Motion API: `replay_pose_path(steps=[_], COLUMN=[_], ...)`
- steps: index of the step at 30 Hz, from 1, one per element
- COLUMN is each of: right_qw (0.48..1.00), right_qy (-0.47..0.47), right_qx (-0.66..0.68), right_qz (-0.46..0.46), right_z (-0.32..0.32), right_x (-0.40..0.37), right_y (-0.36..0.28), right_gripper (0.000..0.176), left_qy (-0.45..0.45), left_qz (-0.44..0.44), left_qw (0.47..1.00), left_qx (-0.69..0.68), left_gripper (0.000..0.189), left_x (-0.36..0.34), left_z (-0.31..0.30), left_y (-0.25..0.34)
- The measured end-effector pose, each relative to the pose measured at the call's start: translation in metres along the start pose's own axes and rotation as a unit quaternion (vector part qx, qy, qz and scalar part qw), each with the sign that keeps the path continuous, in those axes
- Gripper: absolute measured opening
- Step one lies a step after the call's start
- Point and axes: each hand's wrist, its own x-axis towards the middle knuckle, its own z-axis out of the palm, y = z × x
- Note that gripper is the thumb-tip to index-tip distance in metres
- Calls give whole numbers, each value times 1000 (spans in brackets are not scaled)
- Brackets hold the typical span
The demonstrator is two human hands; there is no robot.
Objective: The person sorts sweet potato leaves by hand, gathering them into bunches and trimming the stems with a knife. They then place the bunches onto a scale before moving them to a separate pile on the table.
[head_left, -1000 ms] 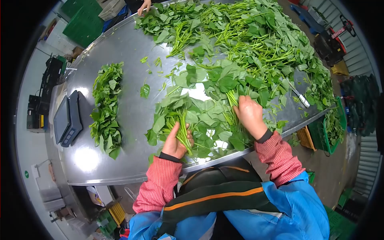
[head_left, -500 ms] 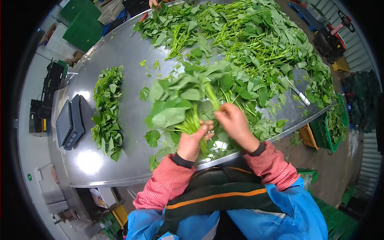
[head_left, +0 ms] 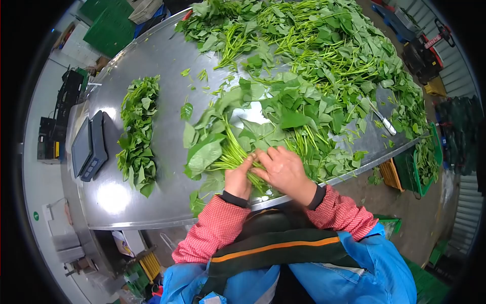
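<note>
My left hand [head_left: 238, 181] is closed around the cut stems of a bunch of leafy greens [head_left: 232, 147], low over the near edge of the metal table. The leaves of this bunch fan out up and to the left. Against the left thumb, my right hand [head_left: 284, 171] is closed with its fingertips on the same stems; the exact grip under its fingers is hidden. Loose leafy stems [head_left: 304, 137] lie just beyond the right hand. A large heap of leafy greens [head_left: 329, 45] covers the far right of the table.
A row of bunched greens [head_left: 137, 134] lies on the left of the metal table [head_left: 174, 202]. Beside it stands a digital scale [head_left: 90, 147]. A white-handled knife [head_left: 387, 125] rests near the right edge. Below that edge is a green crate [head_left: 417, 175] with greens inside.
My right hand has moved left and down, bringing a few leafy stems to the bunch in my left hand. The two hands now meet at the stems.
</note>
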Motion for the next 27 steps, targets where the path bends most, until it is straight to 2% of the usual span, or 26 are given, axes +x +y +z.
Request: replay_pose_path(steps=[2, 3, 6, 7, 9, 10, 11, 13, 14, 16, 19, 21, 22, 23, 24, 25, 26, 27], right_qw=[999, 998, 974, 960, 957, 955, 972, 990, 989, 981, 974, 972, 975, 954, 908, 837, 745, 853], right_qy=[-48, -61, -130, -158, -165, -169, -59, 1, 42, -3, 10, 28, 50, 70, 87, 53, 18, 0], right_qx=[15, 24, 173, 215, 235, 246, 225, 60, -21, -115, -148, -149, 7, 163, 314, 434, 544, 392], right_qz=[-1, -8, -73, -87, -33, -8, 27, 130, 143, 157, 171, 183, 215, 241, 262, 328, 386, 343], right_z=[9, 14, 15, 3, -17, -21, -20, -7, -11, -4, 4, 3, -1, -7, -11, -30, -48, -32], right_x=[-10, -18, -23, -20, -10, -4, 2, 0, 3, -3, -6, -5, -3, -2, -3, -2, 0, -7], right_y=[9, 10, 4, -5, -12, -11, -3, 41, 57, 88, 108, 114, 123, 135, 144, 140, 136, 145], right_gripper=[28, 28, 28, 33, 37, 39, 33, 25, 22, 22, 20, 18, 18, 17, 17, 19, 21, 22], left_qy=[-35, -12, 63, 34, -24, -19, -50, -92, -121, -105, -109, -147, -166, -141, -154, -165, -176, -158], left_qz=[-6, 13, 96, 69, 19, -49, -83, -153, -181, -200, -243, -289, -312, -300, -277, -254, -231, -203], left_qw=[999, 1000, 991, 996, 999, 998, 995, 984, 976, 972, 953, 931, 918, 934, 939, 944, 947, 959], left_qx=[-17, -8, -68, -40, 16, 42, 34, 2, -19, -57, -142, -169, -183, -133, -134, -134, -135, -117], left_gripper=[14, 18, 13, 12, 10, 9, 9, 16, 21, 27, 35, 37, 37, 28, 26, 24, 22, 16], left_x=[-2, -2, 16, 17, 17, 18, 19, 15, 18, 19, 18, 28, 30, 27, 26, 24, 22, 14], left_z=[-3, -3, -18, -22, -28, -31, -35, -34, -38, -36, -27, -45, -45, -45, -45, -46, -46, -36], left_y=[20, 38, 67, 70, 70, 65, 56, 43, 34, 26, 36, 30, 31, 34, 36, 38, 41, 47])
